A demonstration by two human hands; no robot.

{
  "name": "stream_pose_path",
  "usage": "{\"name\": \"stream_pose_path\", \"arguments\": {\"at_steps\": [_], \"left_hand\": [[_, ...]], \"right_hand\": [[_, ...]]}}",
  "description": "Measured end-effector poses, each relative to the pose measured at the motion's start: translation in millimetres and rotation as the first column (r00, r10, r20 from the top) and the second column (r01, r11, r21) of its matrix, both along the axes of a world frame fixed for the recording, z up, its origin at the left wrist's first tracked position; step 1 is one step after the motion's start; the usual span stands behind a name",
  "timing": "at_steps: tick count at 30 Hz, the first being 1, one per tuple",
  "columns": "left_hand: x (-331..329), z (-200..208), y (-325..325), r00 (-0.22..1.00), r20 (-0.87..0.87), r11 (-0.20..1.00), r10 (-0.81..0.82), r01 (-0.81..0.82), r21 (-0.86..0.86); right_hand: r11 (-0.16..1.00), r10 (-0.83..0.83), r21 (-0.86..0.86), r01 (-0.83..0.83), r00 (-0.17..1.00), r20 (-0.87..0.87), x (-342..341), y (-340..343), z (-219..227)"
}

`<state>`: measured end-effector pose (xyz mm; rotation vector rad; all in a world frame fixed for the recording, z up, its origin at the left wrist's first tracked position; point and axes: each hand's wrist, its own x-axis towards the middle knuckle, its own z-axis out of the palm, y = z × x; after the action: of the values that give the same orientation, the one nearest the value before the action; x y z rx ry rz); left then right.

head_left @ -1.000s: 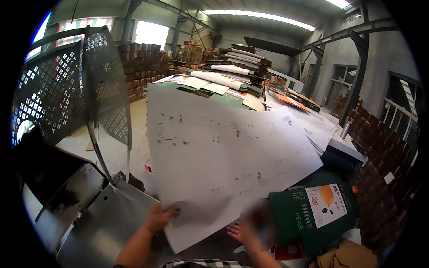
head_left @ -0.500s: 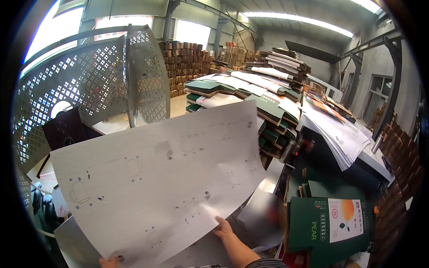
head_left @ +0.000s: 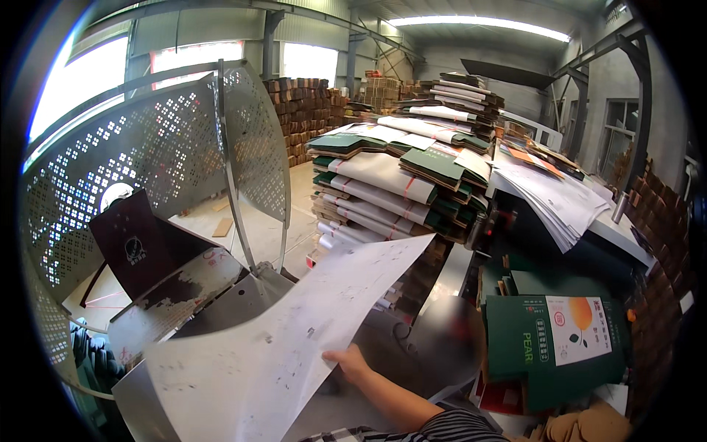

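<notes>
A large, thin white sheet (head_left: 294, 331), bowed and marked with small dark smudges and faint outlines, slants across the lower middle in front of me. My right hand (head_left: 350, 362) grips its right edge, thumb on the upper face and the other fingers hidden beneath. The sheet's near end runs out at the lower edge of the view. No part of my left hand shows. Under and beyond the sheet lies a grey metal machine bed (head_left: 224, 302).
A perforated metal guard (head_left: 169, 140) curves round the left, with a dark maroon panel (head_left: 132, 243) before it. Flat green cartons (head_left: 552, 353) lie at right. Tall stacks of folded board (head_left: 390, 177) stand ahead; white sheets (head_left: 549, 195) cover a table at right.
The sheet has dropped and drawn nearer, bending more and uncovering the machine bed and board stacks. My right hand has moved slightly left and up. My left hand has left the view.
</notes>
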<state>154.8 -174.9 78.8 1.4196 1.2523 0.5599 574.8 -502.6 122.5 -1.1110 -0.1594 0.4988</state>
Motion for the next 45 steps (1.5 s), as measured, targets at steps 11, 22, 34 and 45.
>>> {"name": "stream_pose_path", "arguments": {"at_steps": [11, 22, 34, 45], "left_hand": [[-38.6, 18.2, 37.5, 0.642, -0.216, 0.613, -0.736, 0.767, 0.191], [-131.2, 104.2, -23.3, 0.633, 0.743, 0.934, 0.220, 0.082, -0.347], [-173.3, 82.1, -47.4, 0.933, 0.333, 0.971, 0.139, -0.061, -0.233], [-293.5, -29.0, -125.1, 0.855, 0.099, 0.793, 0.509, -0.421, -0.440]], "right_hand": [[0.944, -0.275, 0.261, 0.203, 0.920, 0.281, -37.4, 66.7, 154.9], [0.973, -0.003, 0.178, -0.148, 0.762, 0.647, -157.5, 158.0, 278.9], [0.978, 0.204, -0.164, -0.132, 0.409, 0.890, -284.9, 337.3, 301.7], [0.412, 0.869, -0.787, -0.460, -0.062, 0.491, -315.3, 409.2, 66.9]]}}
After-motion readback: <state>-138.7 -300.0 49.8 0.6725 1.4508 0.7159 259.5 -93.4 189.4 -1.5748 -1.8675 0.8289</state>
